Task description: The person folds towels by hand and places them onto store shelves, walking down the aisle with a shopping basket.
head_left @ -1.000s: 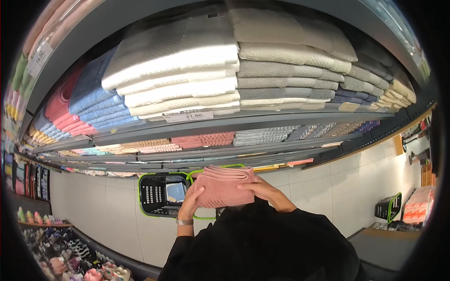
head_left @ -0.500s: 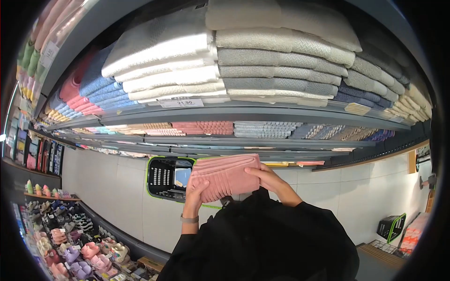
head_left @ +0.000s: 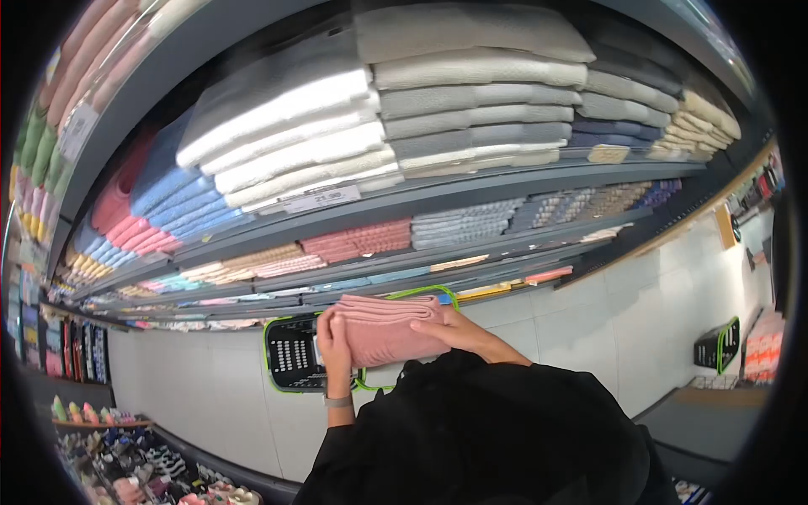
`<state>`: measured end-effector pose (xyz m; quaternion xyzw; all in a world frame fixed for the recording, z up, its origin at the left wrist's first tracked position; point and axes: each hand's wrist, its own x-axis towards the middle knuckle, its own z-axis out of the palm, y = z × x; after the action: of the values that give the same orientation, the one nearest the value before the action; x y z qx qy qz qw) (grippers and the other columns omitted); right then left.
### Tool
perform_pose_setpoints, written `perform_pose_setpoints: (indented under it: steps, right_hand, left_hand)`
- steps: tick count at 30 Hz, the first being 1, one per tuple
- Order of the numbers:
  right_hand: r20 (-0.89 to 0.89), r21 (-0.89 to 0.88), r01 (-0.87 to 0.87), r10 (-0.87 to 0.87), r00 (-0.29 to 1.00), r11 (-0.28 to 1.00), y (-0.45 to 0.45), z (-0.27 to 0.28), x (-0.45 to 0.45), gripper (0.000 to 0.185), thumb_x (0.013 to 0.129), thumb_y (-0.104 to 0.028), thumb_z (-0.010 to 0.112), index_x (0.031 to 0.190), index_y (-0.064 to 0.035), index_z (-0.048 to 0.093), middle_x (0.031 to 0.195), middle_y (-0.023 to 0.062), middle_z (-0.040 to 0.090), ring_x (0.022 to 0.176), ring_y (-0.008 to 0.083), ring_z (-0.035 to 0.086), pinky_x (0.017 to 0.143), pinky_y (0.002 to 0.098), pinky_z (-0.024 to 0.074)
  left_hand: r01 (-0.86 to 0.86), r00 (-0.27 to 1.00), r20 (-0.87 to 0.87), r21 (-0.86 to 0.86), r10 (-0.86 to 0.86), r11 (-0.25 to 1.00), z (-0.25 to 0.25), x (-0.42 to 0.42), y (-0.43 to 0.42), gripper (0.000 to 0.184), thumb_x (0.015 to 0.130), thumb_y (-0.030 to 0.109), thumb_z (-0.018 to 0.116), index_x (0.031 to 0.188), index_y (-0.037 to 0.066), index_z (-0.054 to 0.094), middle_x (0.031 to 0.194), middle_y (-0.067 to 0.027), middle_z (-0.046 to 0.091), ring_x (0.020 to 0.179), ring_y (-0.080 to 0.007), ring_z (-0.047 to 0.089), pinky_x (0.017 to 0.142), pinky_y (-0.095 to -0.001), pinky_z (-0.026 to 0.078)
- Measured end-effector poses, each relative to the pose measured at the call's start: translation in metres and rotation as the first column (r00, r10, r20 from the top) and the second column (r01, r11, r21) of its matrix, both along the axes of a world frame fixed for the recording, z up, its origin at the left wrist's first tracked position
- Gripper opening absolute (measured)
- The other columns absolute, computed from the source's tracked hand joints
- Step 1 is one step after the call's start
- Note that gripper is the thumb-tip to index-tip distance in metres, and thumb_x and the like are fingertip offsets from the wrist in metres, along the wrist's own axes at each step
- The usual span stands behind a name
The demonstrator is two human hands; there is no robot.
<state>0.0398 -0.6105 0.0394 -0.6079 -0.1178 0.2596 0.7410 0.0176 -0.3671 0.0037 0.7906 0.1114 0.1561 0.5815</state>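
A folded pink towel (head_left: pixel 387 328) is gripped at both ends, in front of my body. My left hand (head_left: pixel 334 341) wraps around its left end, with a grey band on the wrist. On the right end lies my right hand (head_left: pixel 442 328), thumb on top and the other fingers hidden beneath. Below and behind the towel on the floor stands a black shopping basket (head_left: pixel 290 358) with a green rim, partly covered by the towel and my left hand.
Shelves ahead hold stacked white towels (head_left: pixel 286 143), grey towels (head_left: pixel 480 105), blue towels (head_left: pixel 172 181) and pink towels (head_left: pixel 358 241). A price label (head_left: pixel 324 199) sits on the shelf edge. Shoes (head_left: pixel 135 463) fill a display at lower left. Another black basket (head_left: pixel 715 347) stands at right.
The view has tilted and shifted. The towel sits slightly lower in view, its folded edge turned more upward, still in both hands. More of the basket's green handle shows.
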Motion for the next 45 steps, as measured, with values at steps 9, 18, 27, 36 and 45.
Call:
perform_pose_setpoints:
  steps: [9,18,27,36,45]
  right_hand:
    - [-0.475,0.526,0.300,-0.018,0.880,0.796,0.006,-0.006,0.005,0.053,0.090,-0.022,0.059,0.134,-0.0006,0.038,0.132,0.0118,0.047,0.119,0.0181,0.048,0.101,0.0335,0.0394]
    - [-0.334,0.826,0.076,0.376,0.864,0.558,-0.001,-0.022,-0.008,0.063,0.089,-0.038,0.056,0.134,0.0008,0.036,0.135,0.0127,0.044,0.127,0.0229,0.040,0.108,0.0373,0.0294]
    - [-0.595,0.336,0.092,0.135,0.792,0.937,0.000,-0.029,0.003,0.056,0.091,-0.032,0.056,0.134,-0.0022,0.038,0.133,0.0114,0.045,0.122,0.0201,0.044,0.101,0.0364,0.0376]
    - [-0.335,0.238,0.221,-0.134,0.933,0.946,0.017,-0.016,0.002,0.045,0.086,-0.017,0.063,0.126,-0.0021,0.048,0.116,0.0096,0.057,0.105,0.0176,0.056,0.089,0.0318,0.0470]
    - [-0.633,0.353,0.122,0.141,0.761,0.928,0.016,-0.017,0.006,0.047,0.084,-0.016,0.064,0.126,-0.0014,0.048,0.118,0.0114,0.057,0.106,0.0205,0.057,0.090,0.0343,0.0471]
  left_hand:
    - [0.221,0.924,0.170,-0.968,-0.344,0.116,-0.055,-0.018,0.013,0.067,0.092,0.050,0.042,0.138,0.003,0.032,0.144,-0.0117,0.033,0.132,-0.0280,0.033,0.110,-0.0437,0.023]
    - [0.115,0.974,0.031,-0.921,-0.224,0.372,-0.018,0.000,-0.001,0.047,0.088,0.015,0.056,0.130,0.000,0.042,0.128,-0.0122,0.051,0.117,-0.0230,0.050,0.100,-0.0385,0.040]
    - [0.226,0.929,-0.104,-0.603,-0.356,0.765,0.042,-0.006,-0.020,0.038,0.083,0.002,0.062,0.120,-0.003,0.051,0.114,-0.0073,0.059,0.101,-0.0131,0.057,0.089,-0.0260,0.045]
    - [0.098,0.987,-0.068,-0.444,-0.142,0.891,0.034,-0.009,-0.017,0.040,0.083,0.004,0.065,0.120,-0.004,0.050,0.115,-0.0087,0.058,0.104,-0.0141,0.056,0.091,-0.0272,0.044]
    - [0.214,0.967,-0.013,-0.503,-0.254,0.837,0.044,-0.012,-0.017,0.043,0.082,0.003,0.065,0.121,-0.002,0.048,0.114,-0.0083,0.058,0.103,-0.0147,0.055,0.089,-0.0281,0.044]
